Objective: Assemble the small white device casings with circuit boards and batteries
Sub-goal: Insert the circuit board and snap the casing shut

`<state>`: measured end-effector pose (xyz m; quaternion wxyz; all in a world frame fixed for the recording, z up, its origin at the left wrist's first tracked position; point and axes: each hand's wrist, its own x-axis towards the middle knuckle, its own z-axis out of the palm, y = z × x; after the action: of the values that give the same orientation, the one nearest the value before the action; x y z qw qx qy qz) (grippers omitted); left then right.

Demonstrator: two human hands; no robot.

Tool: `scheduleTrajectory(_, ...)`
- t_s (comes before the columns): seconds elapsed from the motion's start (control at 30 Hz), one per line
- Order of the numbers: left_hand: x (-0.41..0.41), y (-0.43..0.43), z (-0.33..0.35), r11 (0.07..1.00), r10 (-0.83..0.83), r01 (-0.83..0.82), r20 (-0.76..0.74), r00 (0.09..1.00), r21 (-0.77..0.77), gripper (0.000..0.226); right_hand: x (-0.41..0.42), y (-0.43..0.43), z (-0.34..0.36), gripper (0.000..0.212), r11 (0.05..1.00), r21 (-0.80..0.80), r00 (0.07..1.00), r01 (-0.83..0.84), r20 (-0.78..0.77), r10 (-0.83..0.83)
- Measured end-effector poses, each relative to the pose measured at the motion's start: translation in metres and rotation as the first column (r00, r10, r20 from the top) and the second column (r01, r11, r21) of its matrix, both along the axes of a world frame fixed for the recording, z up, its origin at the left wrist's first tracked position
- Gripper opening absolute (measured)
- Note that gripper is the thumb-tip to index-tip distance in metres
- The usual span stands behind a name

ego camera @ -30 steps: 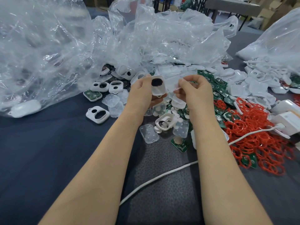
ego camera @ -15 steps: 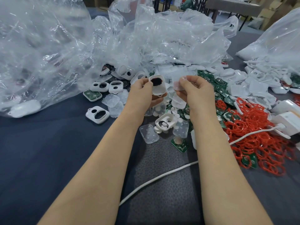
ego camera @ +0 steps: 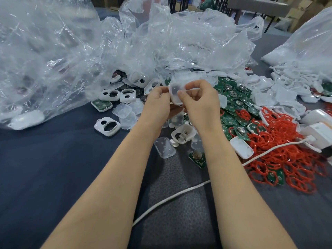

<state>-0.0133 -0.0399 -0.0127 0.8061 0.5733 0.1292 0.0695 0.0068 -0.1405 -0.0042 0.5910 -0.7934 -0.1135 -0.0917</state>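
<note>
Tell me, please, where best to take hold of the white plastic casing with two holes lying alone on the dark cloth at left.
I would pinch the white two-hole casing from above across its near and far side walls: it lies flat, holes up, with bare dark cloth there, while clear covers crowd its right end.

A small white casing (ego camera: pixel 175 95), dark and round inside under a cloudy clear cover, is being pinched upright between the left hand (ego camera: pixel 158 103) and the right hand (ego camera: pixel 199 103). White casing frames (ego camera: pixel 107 126) with two openings are lying flat on the bench (ego camera: pixel 53 168) to the left. Green circuit boards (ego camera: pixel 233 97) are lying heaped to the right, one single board (ego camera: pixel 201 161) carrying a round silver battery (ego camera: pixel 196 154).
</note>
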Motion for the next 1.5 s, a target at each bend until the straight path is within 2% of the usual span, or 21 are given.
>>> scheduleTrajectory(0.2,0.001,-0.002,-0.001,0.994,0.032,-0.031,-0.010,0.999,0.107,0.022,-0.001,0.000,-0.003,0.011,0.982,-0.170,0.985,0.083,0.165,-0.054)
scheduleTrajectory(0.3,0.001,-0.003,-0.002,0.989,0.046,-0.046,0.001,0.999,0.139,0.023,0.000,0.001,-0.004,0.011,0.973,-0.204,0.978,0.109,0.198,-0.068)
scheduleTrajectory(0.43,0.000,-0.003,-0.004,0.986,0.026,-0.035,0.058,0.998,0.165,0.008,0.001,0.000,-0.005,0.016,0.968,-0.218,0.978,0.121,0.195,-0.078)
scheduleTrajectory(0.53,-0.001,-0.001,-0.005,0.987,0.024,-0.036,0.072,0.997,0.158,0.013,0.003,-0.002,-0.005,0.021,0.970,-0.209,0.984,0.125,0.151,-0.094)
scheduleTrajectory(0.67,0.000,0.001,-0.006,0.970,0.059,-0.074,0.069,0.996,0.230,0.016,0.007,-0.007,-0.003,0.015,0.989,-0.133,0.998,0.059,0.026,-0.056)
scheduleTrajectory(0.87,-0.001,0.001,-0.006,0.967,0.046,-0.064,0.076,0.996,0.245,0.015,0.007,-0.007,-0.003,0.005,0.988,-0.150,0.999,0.046,0.032,-0.041)
scheduleTrajectory(1.03,-0.002,0.002,-0.006,0.956,0.077,-0.095,0.076,0.994,0.277,0.012,0.007,-0.005,-0.003,0.006,0.992,-0.127,1.000,0.004,-0.004,-0.004)
scheduleTrajectory(1.23,-0.004,0.001,-0.005,0.930,0.036,-0.071,0.103,0.994,0.360,0.015,0.005,-0.004,-0.005,0.012,0.963,-0.261,0.996,0.063,0.073,-0.045)
scheduleTrajectory(1.33,-0.001,0.004,-0.005,0.936,0.097,-0.114,0.069,0.993,0.332,0.012,0.008,-0.015,0.004,0.014,0.972,-0.232,0.998,0.048,0.037,-0.041)
scheduleTrajectory(1.43,-0.001,0.009,-0.004,0.978,0.150,-0.152,0.025,0.988,0.144,0.021,0.013,-0.037,0.011,0.007,0.952,-0.261,0.987,0.161,0.069,-0.148)
scheduleTrajectory(1.5,0.000,0.011,-0.002,0.985,0.166,-0.167,0.018,0.986,0.033,0.025,0.014,-0.048,0.012,0.006,0.919,-0.349,0.982,0.186,0.047,-0.181)
